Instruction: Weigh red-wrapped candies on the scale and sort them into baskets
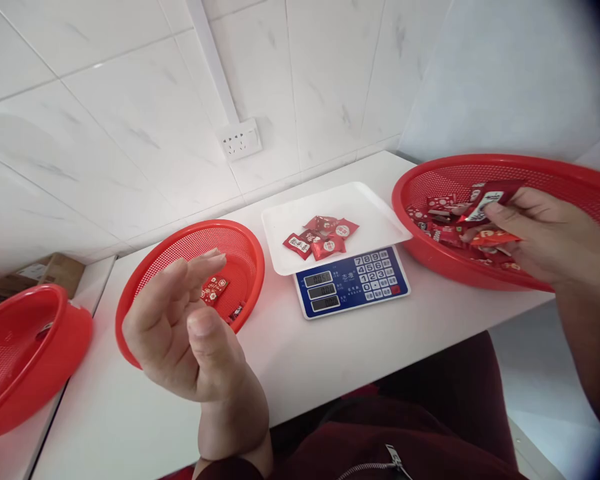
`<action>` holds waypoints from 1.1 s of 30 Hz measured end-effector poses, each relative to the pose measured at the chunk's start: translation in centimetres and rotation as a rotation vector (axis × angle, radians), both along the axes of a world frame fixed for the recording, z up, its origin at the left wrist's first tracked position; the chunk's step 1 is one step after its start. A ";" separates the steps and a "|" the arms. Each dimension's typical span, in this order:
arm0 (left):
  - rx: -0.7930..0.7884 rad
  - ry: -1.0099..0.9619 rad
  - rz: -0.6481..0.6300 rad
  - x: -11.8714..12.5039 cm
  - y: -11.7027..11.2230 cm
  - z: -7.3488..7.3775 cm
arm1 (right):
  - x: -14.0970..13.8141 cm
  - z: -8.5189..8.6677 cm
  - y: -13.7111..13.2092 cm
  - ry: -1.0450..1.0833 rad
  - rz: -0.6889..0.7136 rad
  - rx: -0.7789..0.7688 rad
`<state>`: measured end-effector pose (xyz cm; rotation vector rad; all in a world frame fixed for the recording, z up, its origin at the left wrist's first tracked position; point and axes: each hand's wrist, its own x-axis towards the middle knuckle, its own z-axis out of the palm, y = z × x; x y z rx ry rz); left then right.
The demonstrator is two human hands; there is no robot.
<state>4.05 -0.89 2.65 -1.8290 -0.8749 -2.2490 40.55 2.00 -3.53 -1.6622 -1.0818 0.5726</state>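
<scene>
My right hand is over the right red basket, its fingers closed on a dark red snack packet with a white label. Just below it, an orange-red packet shows by the fingers; whether it is held too I cannot tell. More wrapped snacks lie inside that basket. Raised with its fingers curved and apart, my left hand holds nothing in front of the middle red basket, where a few packets lie. Several red packets rest on the white scale tray.
Under the tray stands a blue digital scale with keypad and displays. Another red basket is at the far left, near a cardboard box. A white table bears these, against a tiled wall with a socket.
</scene>
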 end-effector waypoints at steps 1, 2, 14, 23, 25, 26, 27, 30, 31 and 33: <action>-0.001 -0.001 0.005 0.1 0.0 0.0 | -0.1 0.0 -0.2 0.101 -0.003 0.009; -0.007 0.002 0.004 0.1 0.0 0.0 | -0.3 0.1 -0.5 0.203 0.001 0.013; -0.009 0.023 -0.048 -0.2 0.1 -0.4 | -7.8 0.6 1.4 -0.168 0.425 -0.227; -0.023 0.025 -0.045 -0.6 -0.2 0.1 | -12.9 2.6 4.6 -0.696 0.509 -0.223; -0.011 0.023 -0.035 -0.7 -0.2 0.1 | -12.5 2.6 4.5 -0.652 0.482 -0.206; -0.008 0.026 -0.026 -0.8 -0.2 0.0 | -12.1 2.6 4.2 -0.617 0.462 -0.193; -0.006 0.032 -0.017 -0.8 -0.1 0.0 | -11.4 2.5 3.9 -0.581 0.432 -0.181; -0.017 0.038 0.018 -0.8 0.0 -0.1 | -8.7 2.2 2.5 -0.508 0.273 -0.144; -0.022 0.035 0.033 -0.7 0.0 -0.2 | -7.6 2.0 2.0 -0.497 0.200 -0.126; -0.028 0.029 0.061 -0.6 0.2 -0.3 | -5.2 1.6 1.0 -0.494 0.048 -0.095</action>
